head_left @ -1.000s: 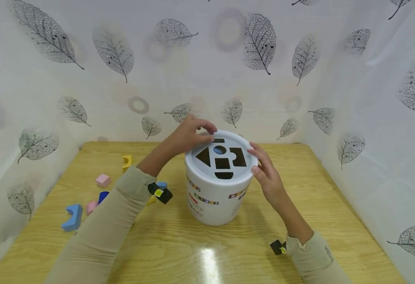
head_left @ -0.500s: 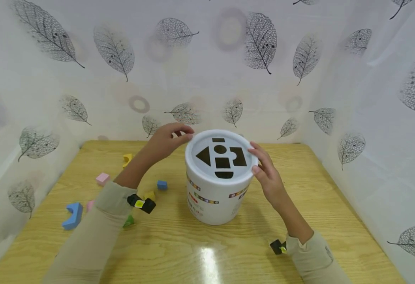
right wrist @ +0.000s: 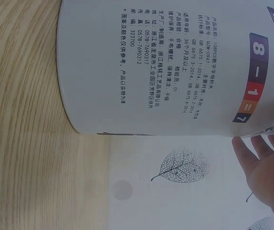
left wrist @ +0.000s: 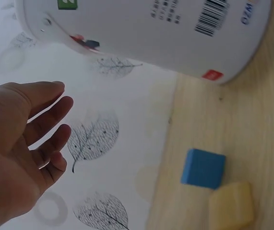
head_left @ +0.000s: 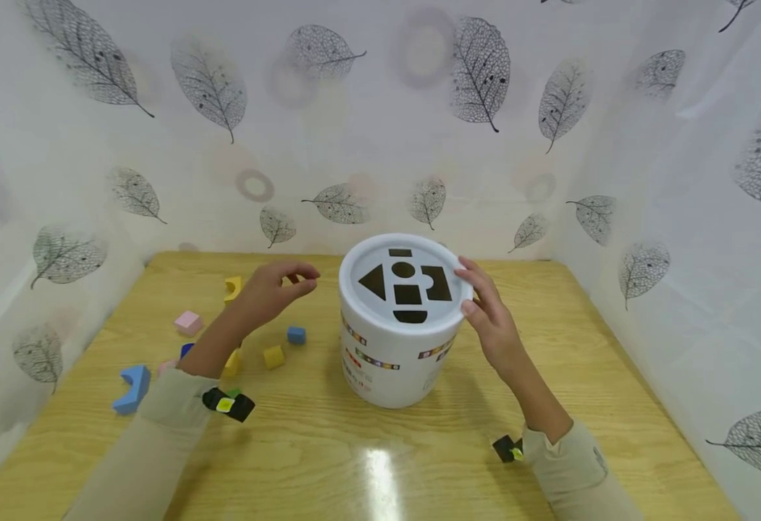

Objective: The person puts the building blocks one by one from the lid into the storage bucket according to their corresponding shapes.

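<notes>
A white round tub [head_left: 387, 362] stands upright on the wooden table, with printed coloured labels on its side. Its lid [head_left: 360, 307] has cut-out holes: a triangle, a circle, a square and other shapes, all dark inside. My right hand [head_left: 494, 325] rests its fingertips and thumb on the lid's right rim. To the tub's left, my left hand [head_left: 269, 293] hovers over the table, fingers loosely bent and nothing held. Below it lie a small blue block [head_left: 296, 335] and a yellow block [head_left: 274, 357]. The left wrist view shows the hand [left wrist: 24, 139] apart from the tub.
Several more blocks lie on the left of the table [head_left: 458, 470]: a blue arch [head_left: 134, 389], a pink block [head_left: 187, 323], and a yellow notched block [head_left: 233, 288]. A green piece is partly hidden by the left wrist camera. Leaf-patterned sheets [head_left: 380, 130] enclose the table.
My left hand has left the lid and moved left and down. The round hole, blue inside one second ago, is now dark. The right hand has stayed on the rim.
</notes>
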`<state>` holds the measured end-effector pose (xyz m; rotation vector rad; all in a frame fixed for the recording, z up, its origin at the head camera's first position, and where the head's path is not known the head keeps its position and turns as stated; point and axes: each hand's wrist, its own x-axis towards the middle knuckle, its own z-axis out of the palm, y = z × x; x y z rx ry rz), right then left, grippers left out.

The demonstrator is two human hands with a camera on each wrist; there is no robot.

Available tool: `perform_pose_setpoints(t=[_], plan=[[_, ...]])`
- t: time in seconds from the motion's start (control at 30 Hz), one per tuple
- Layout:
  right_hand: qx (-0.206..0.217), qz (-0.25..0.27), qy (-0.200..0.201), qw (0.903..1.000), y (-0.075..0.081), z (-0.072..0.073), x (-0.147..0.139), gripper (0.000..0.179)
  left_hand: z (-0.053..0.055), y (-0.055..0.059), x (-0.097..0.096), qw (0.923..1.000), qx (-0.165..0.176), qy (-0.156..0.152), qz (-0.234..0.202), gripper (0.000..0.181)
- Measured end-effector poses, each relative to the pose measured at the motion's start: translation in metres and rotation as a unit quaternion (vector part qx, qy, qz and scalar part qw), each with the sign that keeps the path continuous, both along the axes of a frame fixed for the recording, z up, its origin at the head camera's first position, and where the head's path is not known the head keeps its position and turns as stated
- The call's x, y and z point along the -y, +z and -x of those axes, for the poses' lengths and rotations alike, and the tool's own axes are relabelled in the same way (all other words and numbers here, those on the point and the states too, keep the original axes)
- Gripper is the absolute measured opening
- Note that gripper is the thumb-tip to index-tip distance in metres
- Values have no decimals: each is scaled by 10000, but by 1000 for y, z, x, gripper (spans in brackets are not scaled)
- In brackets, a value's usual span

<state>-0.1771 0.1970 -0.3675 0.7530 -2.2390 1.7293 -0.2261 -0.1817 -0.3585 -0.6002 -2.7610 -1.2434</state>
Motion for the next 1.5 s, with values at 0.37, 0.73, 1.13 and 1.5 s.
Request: perform_pose_setpoints(t=[0.37,0.73,1.13,1.5], plan=[[-27,49,9,10000,-2,2,0,47,-4,-38,27,9978,636,18,166,27],[26,34,8,10000,-2,2,-2,47,-4,-61,42,9927,815,-202,861,32],[38,31,30,10000,-3,3,-1,47,-4,-75,47,9868,1204,-210,1062,30],[25,15,83,10000,-3,2,-1,46,-2,-82,49,9845,1218,-182,1251,25]])
